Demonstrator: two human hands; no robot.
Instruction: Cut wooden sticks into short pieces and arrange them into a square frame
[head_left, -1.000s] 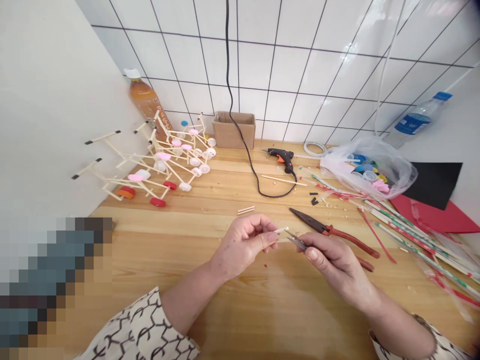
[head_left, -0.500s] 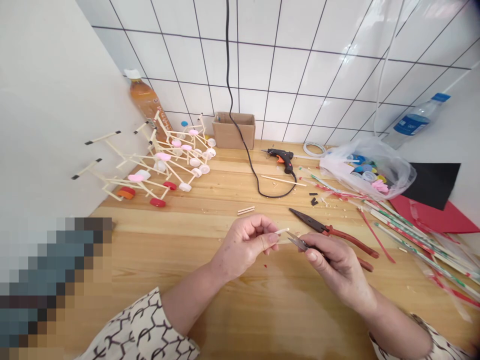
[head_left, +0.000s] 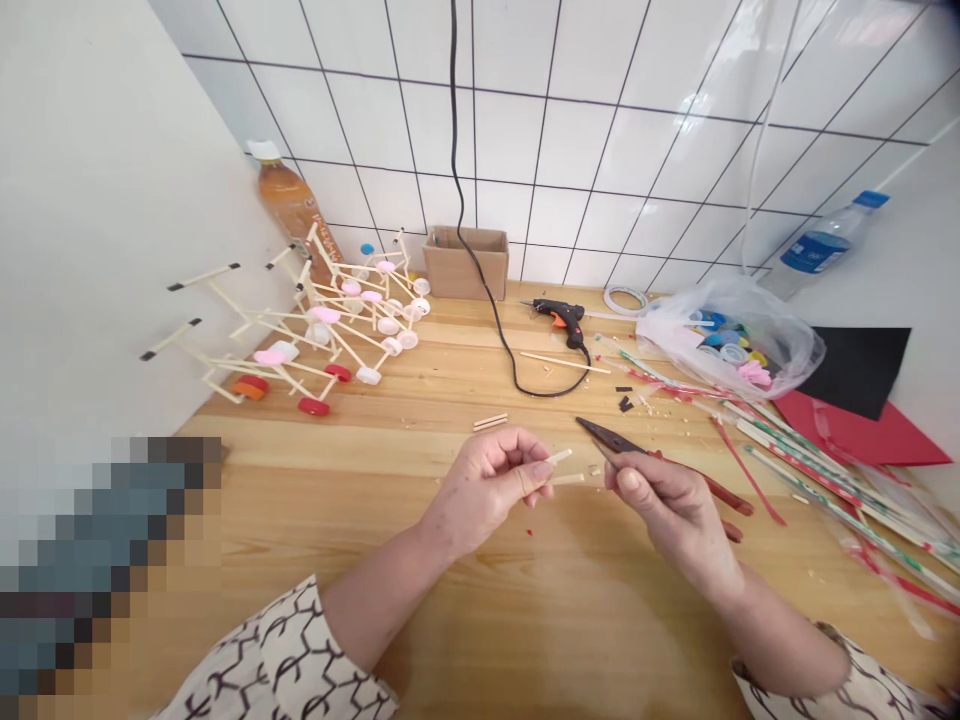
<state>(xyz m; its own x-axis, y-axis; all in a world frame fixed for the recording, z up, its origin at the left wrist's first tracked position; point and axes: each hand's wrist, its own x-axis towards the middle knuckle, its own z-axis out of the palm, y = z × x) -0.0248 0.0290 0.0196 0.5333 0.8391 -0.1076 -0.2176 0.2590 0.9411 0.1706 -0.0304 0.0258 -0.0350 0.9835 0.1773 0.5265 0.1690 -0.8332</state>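
Observation:
My left hand (head_left: 484,492) pinches short pale wooden sticks (head_left: 568,479) between thumb and fingers. Two of their ends stick out to the right, slightly apart. To the right, my right hand (head_left: 679,515) is closed around small scissors (head_left: 604,454). Only the blades show, pointing up and left, apart from the sticks; the handles are hidden in my palm. Just behind that hand lie long-nose pliers (head_left: 611,433) with red handles, partly covered by it. Two short sticks (head_left: 490,422) rest on the table beyond my left hand.
Stick frames with bottle-cap wheels (head_left: 324,315) crowd the back left by a drink bottle (head_left: 289,200). Behind are a cardboard box (head_left: 466,265), a corded glue gun (head_left: 559,315) and a tape roll (head_left: 625,299). At right lie a bag of caps (head_left: 795,365) and wrapped sticks (head_left: 840,475).
The scissor blades have come away from the sticks, turned upward and look closer together. A second stick end now shows clearly in my left hand, which has barely moved.

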